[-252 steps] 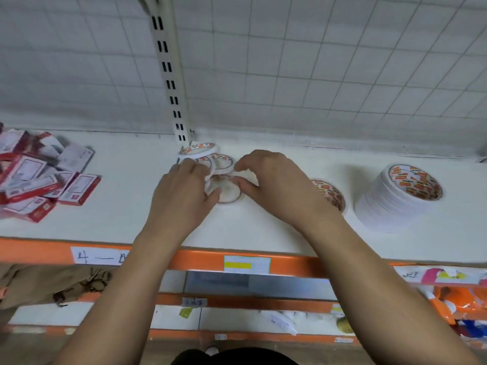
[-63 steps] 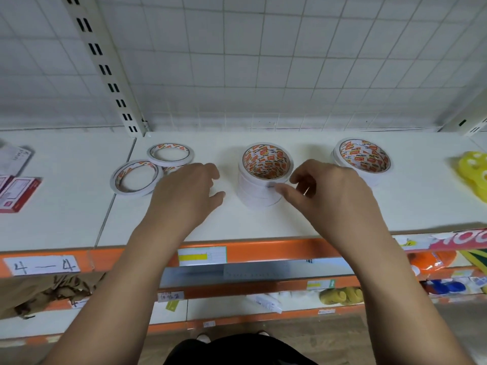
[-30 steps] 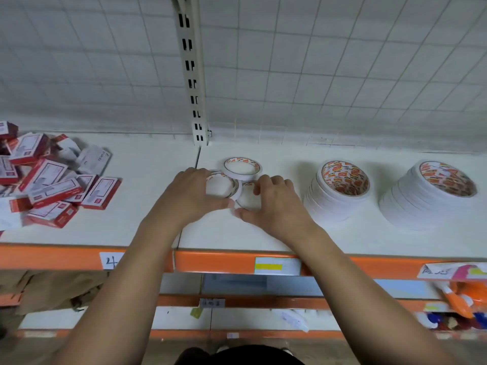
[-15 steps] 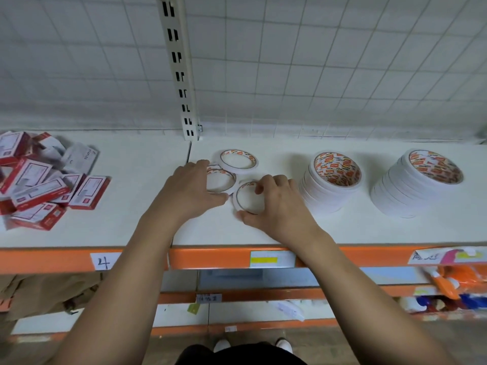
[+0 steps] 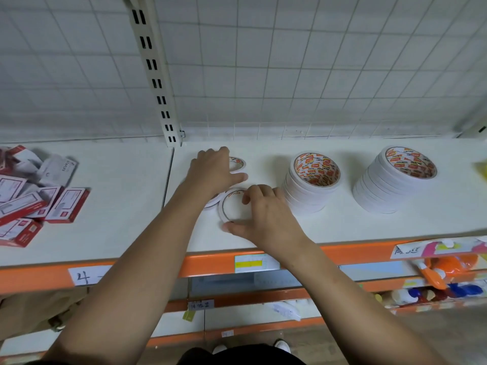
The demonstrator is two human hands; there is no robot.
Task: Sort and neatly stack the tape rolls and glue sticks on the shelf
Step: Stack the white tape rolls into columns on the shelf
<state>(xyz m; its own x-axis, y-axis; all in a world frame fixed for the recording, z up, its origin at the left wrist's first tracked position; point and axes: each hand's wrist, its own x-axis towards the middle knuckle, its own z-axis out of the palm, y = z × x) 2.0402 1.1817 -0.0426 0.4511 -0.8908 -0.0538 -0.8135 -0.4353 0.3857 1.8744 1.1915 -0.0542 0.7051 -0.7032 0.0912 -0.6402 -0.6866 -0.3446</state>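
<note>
Three thin white tape rolls lie flat on the white shelf (image 5: pixel 342 227). My right hand (image 5: pixel 263 214) pinches the nearest thin roll (image 5: pixel 232 206), thumb at its front edge and fingers on its far rim. My left hand (image 5: pixel 213 172) reaches over the far thin roll (image 5: pixel 238 163), fingers spread on it; its grip is hidden. A third thin roll (image 5: pixel 214 202) peeks out under my left wrist. To the right stand a middle stack of tape rolls (image 5: pixel 311 185) and a right stack (image 5: pixel 395 180).
A loose heap of red and white boxes (image 5: pixel 34 196) lies on the shelf's left section. A slotted upright post (image 5: pixel 155 75) and wire grid back the shelf. The orange shelf edge (image 5: pixel 210 264) carries labels. Something yellow (image 5: pixel 482 168) sits at far right.
My left hand has moved back from the left thin roll to the far one. My right hand stays on the nearest roll. The camera has shifted slightly.
</note>
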